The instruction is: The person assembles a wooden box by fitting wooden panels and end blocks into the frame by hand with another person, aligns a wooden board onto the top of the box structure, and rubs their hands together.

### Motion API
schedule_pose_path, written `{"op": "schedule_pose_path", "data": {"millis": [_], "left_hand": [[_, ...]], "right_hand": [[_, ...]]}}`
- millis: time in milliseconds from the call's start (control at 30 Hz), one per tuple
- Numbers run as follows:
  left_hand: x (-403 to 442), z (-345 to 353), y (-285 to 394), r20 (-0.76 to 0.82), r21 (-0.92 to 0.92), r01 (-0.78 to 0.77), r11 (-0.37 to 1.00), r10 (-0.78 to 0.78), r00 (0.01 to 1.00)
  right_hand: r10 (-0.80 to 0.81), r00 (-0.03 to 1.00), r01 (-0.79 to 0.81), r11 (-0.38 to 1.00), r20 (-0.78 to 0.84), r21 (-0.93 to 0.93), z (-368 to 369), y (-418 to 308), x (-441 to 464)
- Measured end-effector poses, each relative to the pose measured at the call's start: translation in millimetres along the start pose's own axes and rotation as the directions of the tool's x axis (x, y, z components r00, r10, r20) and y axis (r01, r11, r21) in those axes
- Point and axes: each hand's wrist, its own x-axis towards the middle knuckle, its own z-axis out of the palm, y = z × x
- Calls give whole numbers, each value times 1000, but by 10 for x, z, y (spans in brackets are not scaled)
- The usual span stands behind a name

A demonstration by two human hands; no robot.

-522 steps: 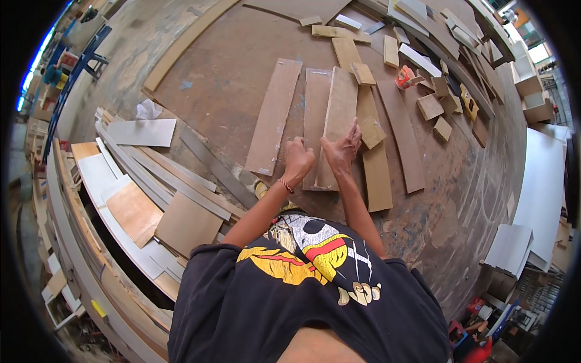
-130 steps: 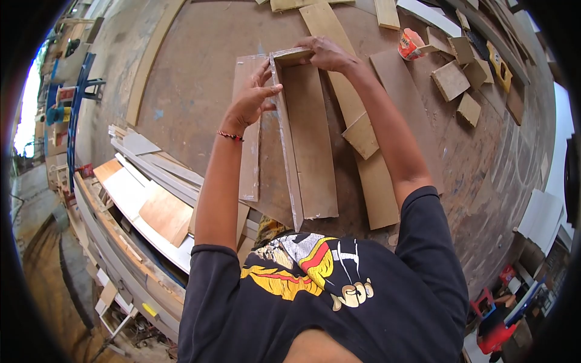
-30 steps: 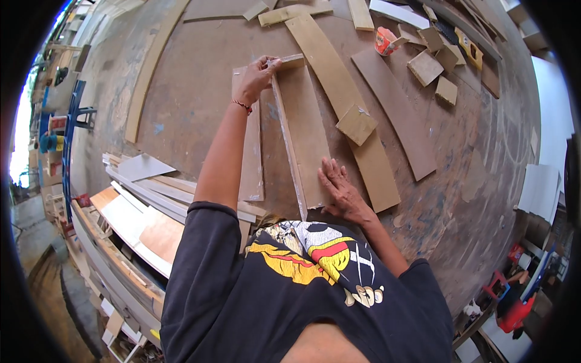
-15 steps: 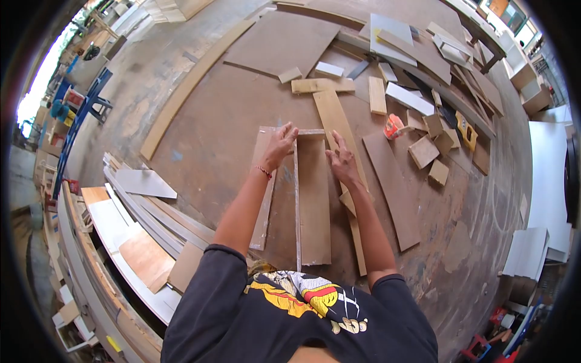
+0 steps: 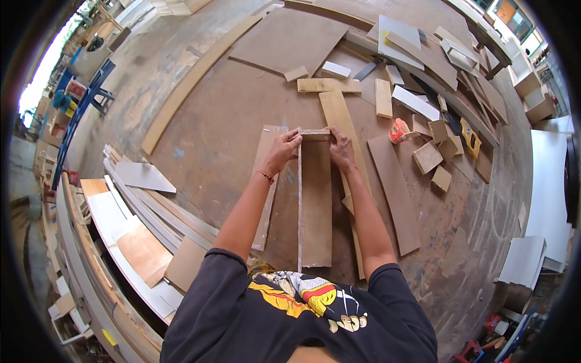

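Crosspiece (image 5: 316, 132) stood at the far end of the flat board (image 5: 316, 209) on the desk (image 5: 230, 115), left grip (image 5: 283, 150) holding its left end and right grip (image 5: 342, 149) its right, seemingly to steady it.

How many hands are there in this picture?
2: the left hand at the left end of the short board, the right hand at its right end. None seems hidden.

The left hand (image 5: 282, 151) and the right hand (image 5: 342, 149) hold both ends of a short board (image 5: 316, 132), at the far end of a long board (image 5: 316, 212). Blocks (image 5: 439, 130) lie between a cup (image 5: 397, 130) and a saw (image 5: 469, 138).
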Motion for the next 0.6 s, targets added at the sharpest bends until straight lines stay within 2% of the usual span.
{"op": "schedule_pose_path", "data": {"millis": [100, 233, 300, 400, 600], "left_hand": [[-1, 1, 8, 2, 6, 3, 1000, -3, 1000], [-25, 21, 21, -17, 32, 0, 999, 1, 1000], [20, -13, -11, 11, -3, 3, 1000, -3, 1000], [36, -39, -15, 28, -1, 19, 1000, -19, 999], [29, -33, 5, 46, -30, 32, 999, -31, 998]], "right_hand": [[17, 1000, -20, 995, 26, 99, -8, 21, -3], [15, 998, -18, 998, 64, 55, -62, -25, 8], [-14, 999, 14, 1000, 39, -15, -66, -44, 5], [26, 999, -27, 999, 31, 30, -47, -51, -5], [0, 998, 2, 1000, -62, 26, 22, -58, -34]]}}
